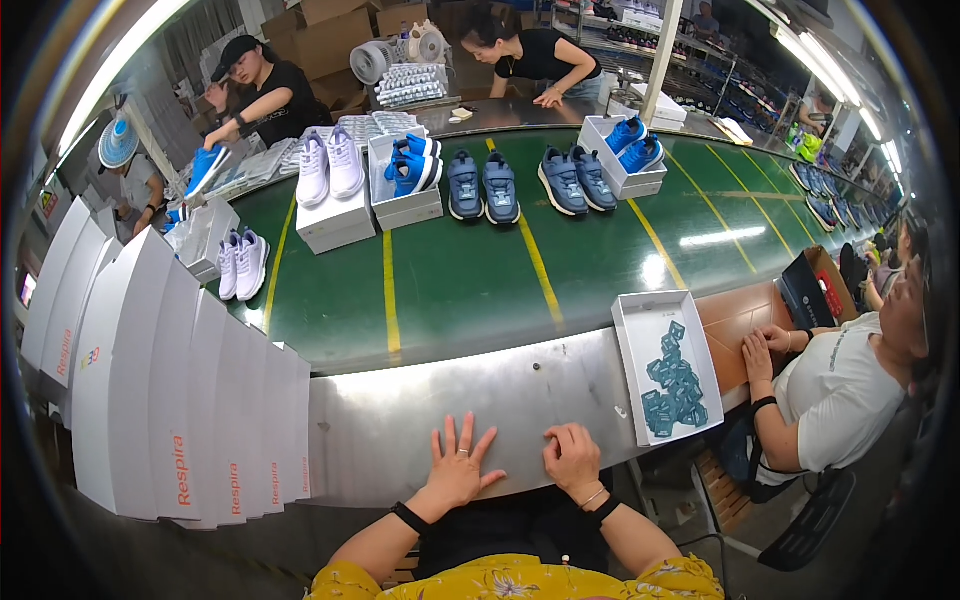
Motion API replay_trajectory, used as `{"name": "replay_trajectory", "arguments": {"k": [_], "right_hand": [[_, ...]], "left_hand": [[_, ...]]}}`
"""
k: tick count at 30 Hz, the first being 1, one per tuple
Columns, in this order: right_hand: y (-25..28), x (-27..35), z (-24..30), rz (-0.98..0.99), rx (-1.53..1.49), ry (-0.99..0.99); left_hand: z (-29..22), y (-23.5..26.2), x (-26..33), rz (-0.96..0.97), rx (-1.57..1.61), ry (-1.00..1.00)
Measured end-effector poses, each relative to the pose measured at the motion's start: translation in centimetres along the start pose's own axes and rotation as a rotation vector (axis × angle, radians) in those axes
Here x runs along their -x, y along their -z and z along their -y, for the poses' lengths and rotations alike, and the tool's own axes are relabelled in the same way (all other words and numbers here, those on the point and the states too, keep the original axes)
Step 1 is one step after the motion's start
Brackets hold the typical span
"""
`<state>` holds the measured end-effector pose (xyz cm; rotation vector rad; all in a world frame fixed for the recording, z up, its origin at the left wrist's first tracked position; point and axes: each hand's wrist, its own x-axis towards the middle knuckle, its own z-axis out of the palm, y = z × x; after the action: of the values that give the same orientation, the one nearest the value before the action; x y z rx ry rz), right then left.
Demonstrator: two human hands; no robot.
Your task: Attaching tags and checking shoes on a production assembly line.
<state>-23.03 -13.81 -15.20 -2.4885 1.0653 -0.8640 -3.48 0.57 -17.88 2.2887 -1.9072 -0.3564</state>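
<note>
My left hand (pixel 458 470) lies flat on the bare metal tabletop (pixel 480 385), fingers spread, a ring on one of them. To its right, my right hand (pixel 573 458) rests at the table's near edge with its fingers curled in and pressed together; no object shows in it. Beyond the right hand stands an open white box (pixel 627 350) with many small dark teal tags (pixel 676 385) heaped inside. Left of my left hand, stacked white shoeboxes (pixel 215 400) lean in a long row.
A green conveyor belt (pixel 450 270) with yellow lines runs past the table. It carries white sneakers (pixel 328 168), dark blue sneakers (pixel 484 186) and boxes with blue shoes (pixel 635 145). A co-worker (pixel 840 385) sits close on the right; two others (pixel 270 95) (pixel 535 60) work across the belt.
</note>
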Motion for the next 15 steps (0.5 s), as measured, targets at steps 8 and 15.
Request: {"name": "replay_trajectory", "arguments": {"k": [8, 15], "right_hand": [[-0.4, -0.4, 0.2, 0.024, -0.06, 0.03], [0.0, 0.2, 0.0, 0.023, -0.036, -0.02]], "left_hand": [[-0.2, 0.8, 0.1, 0.011, 0.021, 0.045], [-1.1, 1.5, -0.1, 0.067, 0.001, 0.035]]}}
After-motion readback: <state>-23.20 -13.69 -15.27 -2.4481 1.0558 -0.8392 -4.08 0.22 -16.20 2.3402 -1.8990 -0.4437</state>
